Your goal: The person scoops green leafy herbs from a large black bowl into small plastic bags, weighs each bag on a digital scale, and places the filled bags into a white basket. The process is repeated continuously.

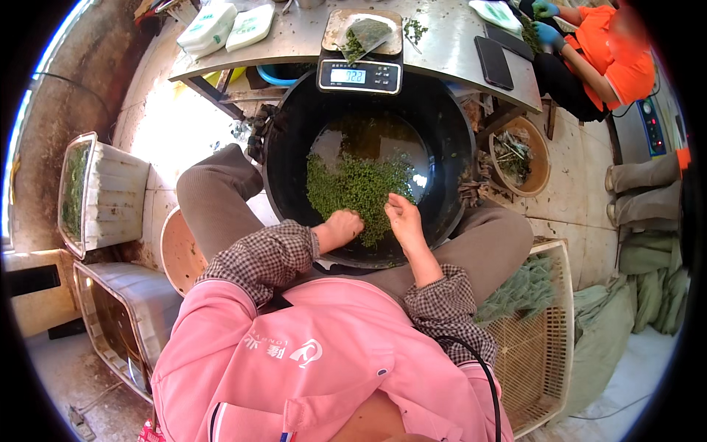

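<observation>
A large black tub [281,182] stands between my knees, with water and a floating mass of small green leafy plants [353,182] in it. At the near left edge of the plants is my left hand [343,226], its fingers curled down against them; what lies inside the fingers is hidden. My right hand [404,215] is over the right part of the plants, thumb and fingertips close together, and any small piece between them cannot be made out. Beyond the tub a digital scale [359,76] carries a clear plastic bag [371,34] of greens at the table's edge.
The metal table [442,50] bears stacked white packs [207,27] and a black phone [493,62]. Plastic crates [119,188] stand left, an orange basin [544,166] and a cream basket [566,331] right. A person in orange [596,55] works at upper right.
</observation>
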Available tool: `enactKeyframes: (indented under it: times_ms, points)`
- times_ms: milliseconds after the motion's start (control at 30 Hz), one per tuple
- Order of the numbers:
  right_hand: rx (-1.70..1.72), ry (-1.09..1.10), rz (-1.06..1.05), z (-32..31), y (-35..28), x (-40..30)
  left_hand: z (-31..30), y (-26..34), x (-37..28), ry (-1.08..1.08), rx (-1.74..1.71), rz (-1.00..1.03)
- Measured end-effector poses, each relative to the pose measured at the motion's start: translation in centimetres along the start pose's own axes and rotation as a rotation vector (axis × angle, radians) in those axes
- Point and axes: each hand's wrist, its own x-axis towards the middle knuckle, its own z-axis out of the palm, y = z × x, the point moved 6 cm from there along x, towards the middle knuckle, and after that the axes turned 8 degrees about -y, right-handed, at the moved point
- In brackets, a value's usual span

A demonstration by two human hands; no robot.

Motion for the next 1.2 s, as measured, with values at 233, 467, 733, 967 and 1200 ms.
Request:
enactKeyframes:
  times_ms: [233, 467, 733, 967, 1200]
  points:
    - [-0.099, -0.027, -0.019, 0.0, -2.6, -0.4, -7.3, -3.5, -4.2, 0.16, -0.531, 0.096]
    - [-0.163, -0.089, -0.13, -0.6, -7.0, 1.8, -17.9, -6.9, -5.8, 0.4, -0.608, 0.087]
    - [-0.158, 0.018, -0.363, -4.8, -14.2, 7.0, -30.4, -13.4, -4.7, 0.916, -0.523, -0.096]
    - [-0.335, 0.318, -0.737, -8.9, -26.5, 13.0, -30.8, -16.4, -0.4, 0.894, -0.257, -0.377]
    - [-0.536, 0.261, -1.01, -6.0, -30.8, 22.9, -30.0, -15.7, -1.1, 0.856, -0.344, -0.408]
